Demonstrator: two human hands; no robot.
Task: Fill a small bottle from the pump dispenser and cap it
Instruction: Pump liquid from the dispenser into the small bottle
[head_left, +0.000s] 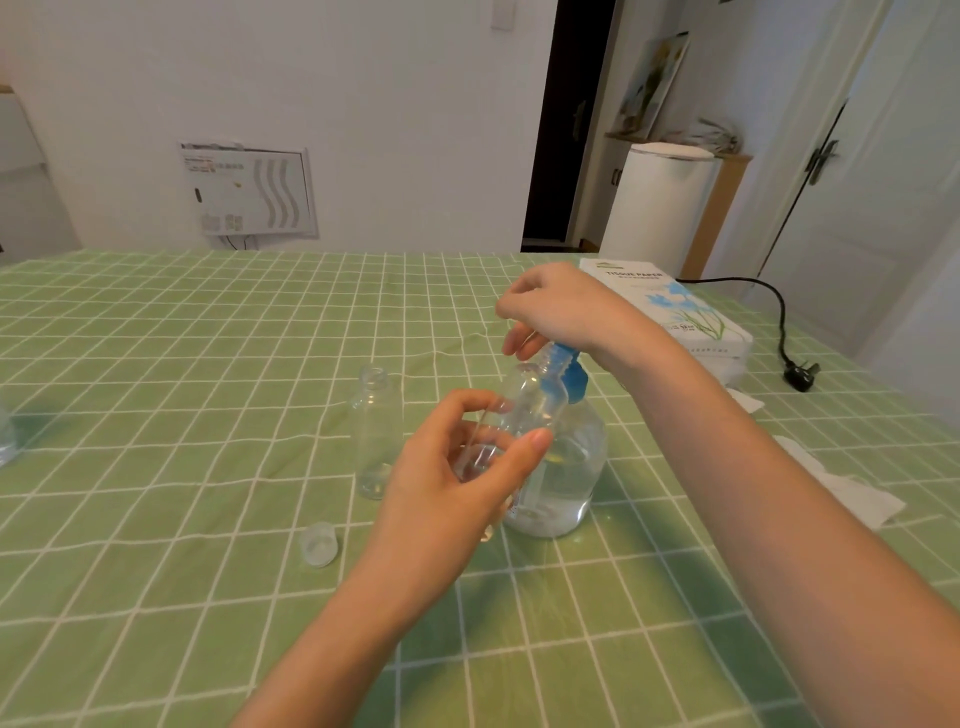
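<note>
My left hand (457, 467) holds a small clear bottle (530, 410) tilted, its open mouth up against the blue pump head (569, 371) of the dispenser. The clear pump dispenser (566, 467) stands on the green checked tablecloth, partly filled with clear liquid. Resting on top of the pump head is my right hand (556, 306), fingers curled over it. A second small clear bottle (376, 431) stands upright and uncapped just left of my left hand. A small clear cap (318, 543) lies on the cloth in front of that bottle.
A white tissue paper box (670, 312) sits at the back right of the table (156, 364). Crumpled white tissues (852, 488) lie to the right. A black cable and plug (797, 371) rest near the right edge. Part of a clear container (5, 436) shows at the far left edge.
</note>
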